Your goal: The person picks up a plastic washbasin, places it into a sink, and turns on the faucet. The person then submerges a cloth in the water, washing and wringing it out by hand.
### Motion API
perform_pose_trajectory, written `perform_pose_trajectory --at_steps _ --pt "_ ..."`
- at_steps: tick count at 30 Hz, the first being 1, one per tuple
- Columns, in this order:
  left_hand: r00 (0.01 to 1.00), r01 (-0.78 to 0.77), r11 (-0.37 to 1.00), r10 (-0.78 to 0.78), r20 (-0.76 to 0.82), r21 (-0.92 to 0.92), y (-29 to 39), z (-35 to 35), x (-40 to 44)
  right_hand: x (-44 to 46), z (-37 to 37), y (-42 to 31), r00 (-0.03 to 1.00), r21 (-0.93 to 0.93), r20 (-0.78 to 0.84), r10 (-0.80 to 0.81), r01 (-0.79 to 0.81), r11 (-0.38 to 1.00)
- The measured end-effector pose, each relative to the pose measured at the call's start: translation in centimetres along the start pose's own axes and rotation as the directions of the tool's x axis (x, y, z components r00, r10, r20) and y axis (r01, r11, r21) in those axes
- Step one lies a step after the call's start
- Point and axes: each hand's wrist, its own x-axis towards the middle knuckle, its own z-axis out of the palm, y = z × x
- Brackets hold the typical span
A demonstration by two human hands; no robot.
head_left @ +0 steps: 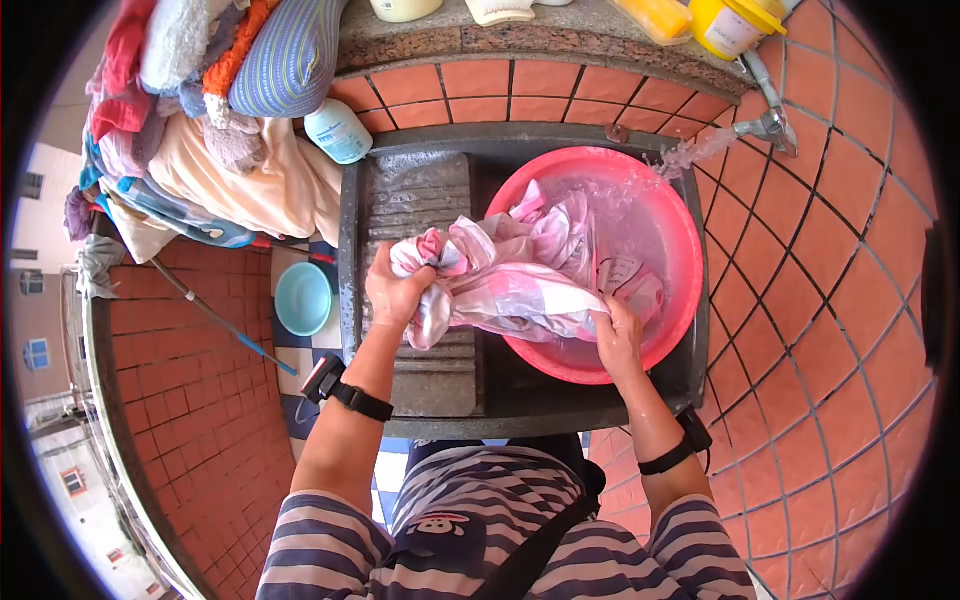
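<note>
A wet pink-and-white cloth [520, 290] stretches between my two hands, bunched and twisted at its left end. My left hand [400, 290] is closed round the bunched end, above the ridged washboard [430, 375] of the dark stone sink. Over the front of a pink basin [690, 270], my right hand [618, 338] grips the cloth's edge. Part of the cloth hangs into the cloudy water in the basin. Water pours from a metal tap [772, 130] into the basin's far right side. What kind of garment or linen the cloth is cannot be made out.
A white-and-blue bottle [338, 132] stands at the sink's back left corner. Piled fabrics [230, 170] lie beyond it. A small light-blue bowl [303, 299] is left of the sink. Along the back ledge [560, 38] sit several containers, including a yellow tub [735, 28].
</note>
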Motion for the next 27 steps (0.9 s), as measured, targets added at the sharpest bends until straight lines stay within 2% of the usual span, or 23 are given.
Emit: perform_pose_trajectory --at_steps 2,3,5,8,9,10,11,12,13,14,15,17,18,19,21,22,23,24,25,26,27 --pt "0.999 0.044 0.911 -0.041 0.017 -0.409 1.2 -1.5 -3.2 -1.9 -1.9 -3.1 0.998 0.193 0.06 0.012 -0.024 0.981" --pt "0.996 0.092 0.816 -0.077 0.052 -0.57 2.7 -2.5 -4.6 -2.0 -2.8 -5.1 0.999 0.196 0.052 0.007 -0.017 0.981" --pt "0.993 0.107 0.718 -0.105 0.046 -0.688 6.4 -4.8 -5.7 -2.1 -4.4 -10.3 0.999 0.459 0.033 0.004 -0.019 0.888" --pt "1.0 0.005 0.533 0.003 0.008 -0.846 10.2 -8.2 -5.3 -1.6 -3.5 -18.5 0.975 0.641 -0.141 -0.171 0.222 0.735" --pt "0.996 -0.089 0.6 0.08 -0.051 -0.795 11.9 -9.4 -5.4 -2.0 -2.0 -19.6 0.948 0.607 -0.212 -0.238 0.318 0.729" --pt "0.987 -0.147 0.574 0.134 -0.085 -0.805 13.4 -10.6 -5.6 -2.1 -1.0 -20.7 0.915 0.54 -0.196 -0.353 0.401 0.74" --pt "0.975 -0.203 0.546 0.188 -0.118 -0.813 14.7 -11.6 -5.6 -2.5 1.3 -20.2 0.858 0.395 -0.215 -0.467 0.514 0.762" --pt "0.959 -0.273 0.564 0.226 -0.172 -0.78 15.6 -12.3 -5.3 -2.5 3.8 -19.4 0.785 0.401 -0.165 -0.597 0.606 0.687" --pt "0.938 -0.339 0.578 0.265 -0.222 -0.742 16.0 -12.7 -4.6 -3.7 6.5 -18.1 0.779 0.322 -0.045 -0.625 0.604 0.729" --pt "0.914 -0.403 0.628 0.312 -0.259 -0.666 15.5 -13.1 -3.4 -4.9 9.6 -15.9 0.714 0.22 0.112 -0.692 0.661 0.718" --pt "0.871 -0.489 0.658 0.335 -0.359 -0.572 15.1 -12.4 -2.4 -5.0 11.0 -14.2 0.653 0.215 0.441 -0.616 0.59 0.779" --pt "0.829 -0.531 0.793 0.411 -0.38 -0.299 10.4 -10.8 -0.3 -6.3 13.8 -9.9 0.698 0.157 0.605 -0.383 0.367 0.917" --pt "0.769 -0.6 0.8 0.571 -0.288 -0.018 7.7 -9.9 -0.1 -5.3 12.6 -9.6 0.646 0.189 0.675 -0.357 0.316 0.93" --pt "0.711 -0.644 0.721 0.687 -0.148 0.255 4.7 -9.3 -0.8 -3.3 10.7 -9.9 0.584 0.216 0.741 -0.331 0.26 0.941" --pt "0.762 -0.647 0.659 0.561 0.322 0.384 -0.5 -7.3 -4.8 2.6 7.1 -11.4 0.485 0.192 0.87 -0.084 -0.178 0.965" --pt "0.779 -0.626 0.672 0.521 0.348 0.395 -1.7 -7.3 -6.7 5.1 6.5 -10.7 0.658 0.217 0.752 -0.039 -0.192 0.957" --pt "0.794 -0.605 0.685 0.48 0.374 0.406 -2.4 -7.3 -7.7 7.2 7.5 -9.4 0.873 0.26 0.47 -0.127 0.001 0.966" --pt "0.798 -0.6 0.687 0.478 0.368 0.41 -1.6 -7.9 -7.4 10.1 7.1 -11.5 0.928 0.209 0.3 -0.22 0.161 0.965" --pt "0.784 -0.599 0.712 0.427 0.45 0.366 0.3 -8.9 -7.2 13.0 8.5 -11.7 0.936 0.074 0.219 -0.276 0.266 0.961" --pt "0.762 -0.591 0.738 0.379 0.524 0.326 1.2 -9.2 -6.5 15.5 10.2 -12.5 0.922 0.037 0.174 -0.347 0.346 0.938" --pt "0.775 -0.58 0.742 0.374 0.51 0.337 1.1 -8.8 -5.1 17.4 12.1 -13.4 0.927 -0.007 0.235 -0.292 0.302 0.953"
